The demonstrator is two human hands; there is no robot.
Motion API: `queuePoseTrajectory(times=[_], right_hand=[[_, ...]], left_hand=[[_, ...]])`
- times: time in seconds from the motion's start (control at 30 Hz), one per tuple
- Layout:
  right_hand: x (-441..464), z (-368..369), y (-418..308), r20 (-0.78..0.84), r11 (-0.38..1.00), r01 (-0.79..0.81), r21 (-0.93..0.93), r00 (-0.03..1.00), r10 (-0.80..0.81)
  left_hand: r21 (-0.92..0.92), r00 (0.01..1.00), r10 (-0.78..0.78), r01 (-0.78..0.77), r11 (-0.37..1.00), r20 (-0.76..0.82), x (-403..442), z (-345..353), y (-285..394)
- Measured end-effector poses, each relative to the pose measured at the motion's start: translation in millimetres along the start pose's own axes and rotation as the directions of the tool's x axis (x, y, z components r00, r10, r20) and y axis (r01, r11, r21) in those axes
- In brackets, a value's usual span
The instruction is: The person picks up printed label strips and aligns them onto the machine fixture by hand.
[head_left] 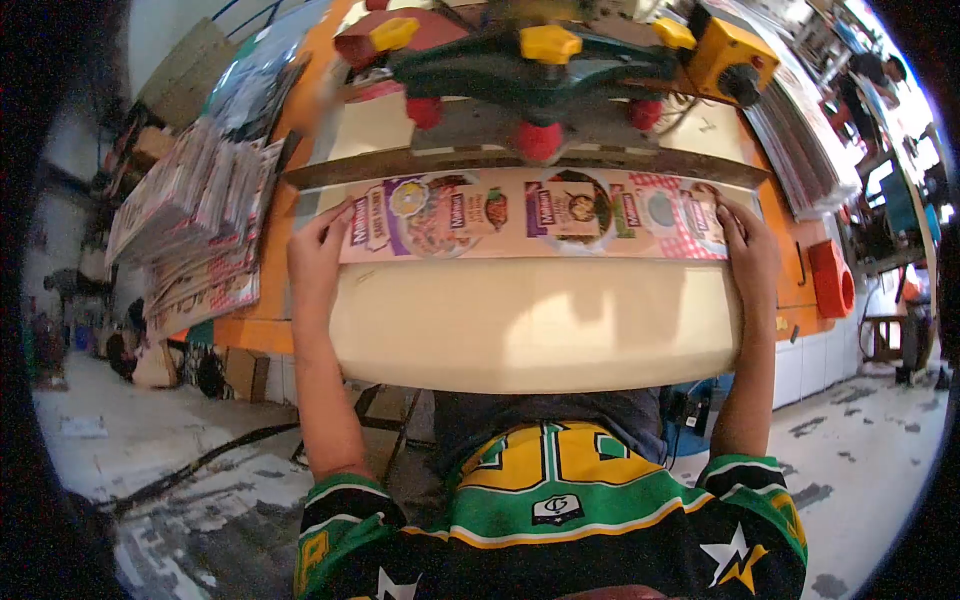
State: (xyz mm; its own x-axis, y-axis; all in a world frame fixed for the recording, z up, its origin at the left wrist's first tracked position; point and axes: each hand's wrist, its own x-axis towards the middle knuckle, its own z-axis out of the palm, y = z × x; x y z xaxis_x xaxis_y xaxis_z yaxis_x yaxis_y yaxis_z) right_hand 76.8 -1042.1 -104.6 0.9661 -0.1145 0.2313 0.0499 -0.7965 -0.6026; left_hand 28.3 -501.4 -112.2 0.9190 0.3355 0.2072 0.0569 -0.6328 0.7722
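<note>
A long printed strip (515, 220), pink with pictures of food and purple labels, lies across a cream-coloured board (530, 325). My left hand (318, 248) pinches its left end, thumb on top. Its right end is between the thumb and fingers of my right hand (750, 248). The strip's far edge lies along a long metal bar (600, 158) of a dark green machine (540, 70), close to the bar's underside. I cannot tell whether part of the strip is under the bar.
Bundled stacks of printed sheets (190, 200) stand at the left on the orange table (265, 310). Another stack (800, 150) is at the right, near a yellow control box (735, 60) with a black dial. A red ring-shaped object (830, 280) sits at the right edge. A person (868, 85) is far off.
</note>
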Motion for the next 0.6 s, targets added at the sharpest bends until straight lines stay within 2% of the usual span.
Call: queuePoseTrajectory(times=[0.07, 0.13, 0.17, 0.23, 0.37, 0.47, 0.57, 0.6], right_hand=[[1, 1, 1, -0.013, 0.999, 0.014, -0.042, 1.000, -0.015], [1, 2, -1, 0.003, 0.998, 0.000, -0.058, 1.000, 0.000], [3, 2, 3, -0.005, 0.997, -0.004, -0.072, 1.000, 0.004], [2, 1, 1, 0.000, 0.995, -0.026, -0.100, 1.000, 0.026], [1, 1, 2, -0.016, 0.995, 0.008, -0.101, 1.000, -0.010], [3, 0, 2, -0.007, 0.992, -0.002, -0.127, 1.000, 0.001], [-2, -1, -6, 0.008, 0.987, -0.077, -0.140, 0.997, 0.079], [0, 2, -2, 0.014, 0.993, -0.061, -0.097, 0.998, 0.062]], left_hand=[[-0.030, 1.000, 0.007, -0.007, 1.000, -0.013, 1, 0, -4], [0.038, 1.000, 0.019, -0.019, 0.999, -0.014, -2, -1, 4], [-0.017, 0.999, 0.042, -0.042, 0.999, -0.019, 4, 3, -17], [-0.003, 1.000, 0.002, -0.002, 1.000, -0.012, 2, 0, -8], [0.022, 1.000, -0.030, 0.031, 0.999, -0.005, 1, 1, -1], [0.032, 0.999, -0.043, 0.043, 0.999, -0.006, 2, 1, -1], [0.039, 0.999, -0.040, 0.039, 0.998, 0.008, 0, -1, 2], [0.032, 0.999, -0.031, 0.030, 0.999, 0.023, 1, -2, -3]])
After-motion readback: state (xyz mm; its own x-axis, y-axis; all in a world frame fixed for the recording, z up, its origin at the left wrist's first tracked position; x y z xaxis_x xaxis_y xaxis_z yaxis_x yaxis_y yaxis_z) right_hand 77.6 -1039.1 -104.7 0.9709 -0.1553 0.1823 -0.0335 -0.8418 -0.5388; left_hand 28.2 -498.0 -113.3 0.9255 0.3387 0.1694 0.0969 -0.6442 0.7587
